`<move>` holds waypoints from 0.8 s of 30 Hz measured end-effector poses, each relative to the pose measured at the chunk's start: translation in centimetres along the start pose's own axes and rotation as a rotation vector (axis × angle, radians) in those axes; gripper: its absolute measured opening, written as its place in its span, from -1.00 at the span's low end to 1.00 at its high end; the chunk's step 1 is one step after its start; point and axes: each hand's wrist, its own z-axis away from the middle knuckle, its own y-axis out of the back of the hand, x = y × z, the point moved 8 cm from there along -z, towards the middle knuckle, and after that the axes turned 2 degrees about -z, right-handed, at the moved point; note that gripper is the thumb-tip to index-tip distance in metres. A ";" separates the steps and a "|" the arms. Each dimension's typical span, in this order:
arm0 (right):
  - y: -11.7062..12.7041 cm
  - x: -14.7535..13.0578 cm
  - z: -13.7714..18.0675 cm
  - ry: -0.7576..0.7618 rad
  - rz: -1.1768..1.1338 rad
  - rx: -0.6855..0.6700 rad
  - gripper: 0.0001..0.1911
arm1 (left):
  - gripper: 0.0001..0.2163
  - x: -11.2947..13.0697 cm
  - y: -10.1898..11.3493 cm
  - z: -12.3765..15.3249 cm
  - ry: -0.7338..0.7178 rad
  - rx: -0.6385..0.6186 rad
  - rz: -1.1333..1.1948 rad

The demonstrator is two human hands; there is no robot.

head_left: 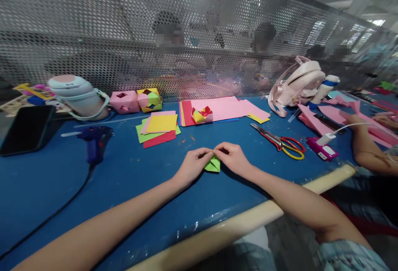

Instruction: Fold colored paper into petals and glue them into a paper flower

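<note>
A small piece of folded green paper [213, 165] is pinched between my two hands, just above the blue table [149, 196]. My left hand [193, 164] grips its upper left part, thumb and fingers pressed together. From the other side my right hand [234, 159] holds the top edge, and the fingertips of both hands meet there. Beyond them sits a partly built red, yellow and pink paper shape [202, 114]. Stacked squares of yellow paper [161, 123], with green, pink and red sheets, lie to the left of it.
Scissors [289, 146] and a utility knife [264, 132] lie right; a glue gun [95, 140] with its cord lies left. Phone [26, 130], tumbler [79, 97], folded paper cubes [124, 102] and pink backpack [298, 82] line the back. Another person's arm [370, 146] rests at far right.
</note>
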 end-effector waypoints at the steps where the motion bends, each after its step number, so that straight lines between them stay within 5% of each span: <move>1: 0.1 -0.2 0.0 0.014 0.012 0.003 -0.85 | -0.74 0.0 -0.1 0.0 -0.001 -0.007 0.002; 24: 0.1 0.0 0.1 0.004 0.075 -0.010 -0.87 | -0.75 0.3 0.5 0.1 0.009 0.066 0.039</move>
